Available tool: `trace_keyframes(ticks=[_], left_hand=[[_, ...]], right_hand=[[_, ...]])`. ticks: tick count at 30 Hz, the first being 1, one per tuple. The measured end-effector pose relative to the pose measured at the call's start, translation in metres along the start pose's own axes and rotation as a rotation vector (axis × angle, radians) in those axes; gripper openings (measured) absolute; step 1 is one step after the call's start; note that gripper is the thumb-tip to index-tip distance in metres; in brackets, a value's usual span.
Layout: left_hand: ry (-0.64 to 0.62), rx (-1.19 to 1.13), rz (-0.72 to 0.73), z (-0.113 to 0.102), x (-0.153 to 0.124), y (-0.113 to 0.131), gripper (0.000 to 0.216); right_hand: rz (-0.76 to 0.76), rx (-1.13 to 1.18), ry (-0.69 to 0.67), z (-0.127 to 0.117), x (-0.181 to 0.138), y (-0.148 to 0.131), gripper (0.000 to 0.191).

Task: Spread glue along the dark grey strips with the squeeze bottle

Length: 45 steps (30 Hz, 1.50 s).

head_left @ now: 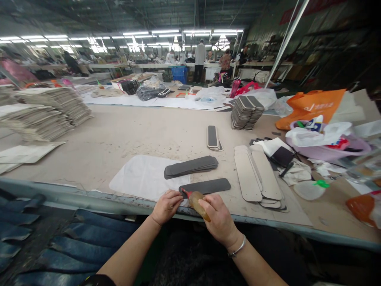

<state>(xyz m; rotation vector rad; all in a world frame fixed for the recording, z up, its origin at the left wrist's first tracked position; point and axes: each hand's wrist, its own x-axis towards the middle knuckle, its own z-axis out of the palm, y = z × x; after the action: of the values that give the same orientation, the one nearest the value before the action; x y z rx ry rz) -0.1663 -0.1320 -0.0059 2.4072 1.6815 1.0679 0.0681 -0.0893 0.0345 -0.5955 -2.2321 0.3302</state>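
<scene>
My right hand [219, 218] is closed around a small amber glue bottle [197, 201] with a red nozzle, whose tip touches the left end of a dark grey oblong strip [208, 186] lying at the table's near edge. My left hand [167, 205] is closed in a pinch at that same end of the strip, beside the nozzle. Just beyond lies a stack of the same grey strips [190, 167], partly on a white sheet [143, 176].
Beige oblong boards [257, 176] fan out to the right. Small stack of strips [213, 138] and taller piles [246, 112] stand farther back. Pink basin [327, 149], orange bag [312, 105], paper stacks [44, 111] at left. Metal table edge [89, 196]. People work in the distance.
</scene>
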Motion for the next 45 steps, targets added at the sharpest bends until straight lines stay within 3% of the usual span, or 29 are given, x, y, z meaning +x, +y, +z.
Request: trace_keyframes(ticks=[14, 36, 45], left_hand=[[0.005, -0.009, -0.030, 0.001, 0.000, -0.001, 0.020], [0.029, -0.018, -0.004, 0.002, 0.001, -0.003, 0.017], [0.042, -0.052, 0.028, 0.004, -0.001, -0.007, 0.016]], right_hand=[[-0.001, -0.109, 0.043, -0.019, -0.012, 0.013, 0.041], [0.142, -0.321, 0.091, -0.067, -0.034, 0.044, 0.046], [0.204, -0.473, 0.149, -0.081, -0.042, 0.060, 0.037]])
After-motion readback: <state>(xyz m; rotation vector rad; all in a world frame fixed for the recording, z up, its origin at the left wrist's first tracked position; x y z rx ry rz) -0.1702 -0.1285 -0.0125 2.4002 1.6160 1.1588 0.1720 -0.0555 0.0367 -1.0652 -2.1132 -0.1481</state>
